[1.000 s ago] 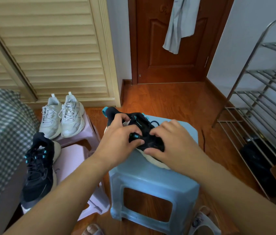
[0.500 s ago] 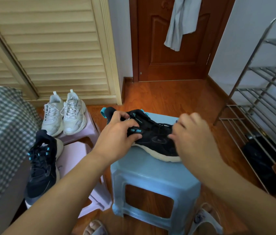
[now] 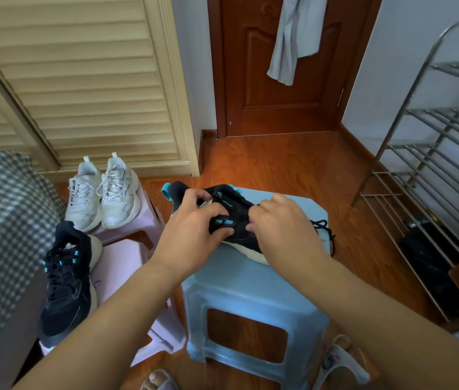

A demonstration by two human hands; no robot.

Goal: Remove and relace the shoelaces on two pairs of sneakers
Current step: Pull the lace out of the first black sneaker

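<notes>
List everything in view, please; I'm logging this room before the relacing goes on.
black sneaker: 1, black with teal, on blue stool, under both hands
black shoelace: 1, loose on stool's right edge
second black sneaker: 1, laced, on near pink stool
white sneakers: 2, laced, on far pink stool
blue stool: 1, centre
pink stools: 2, left
metal rack: 1, silver, right
grey cloth: 1, hanging on brown door
checked fabric: 1, far left
left hand: grip on sneaker's collar
right hand: fingers curled at its lacing
</notes>
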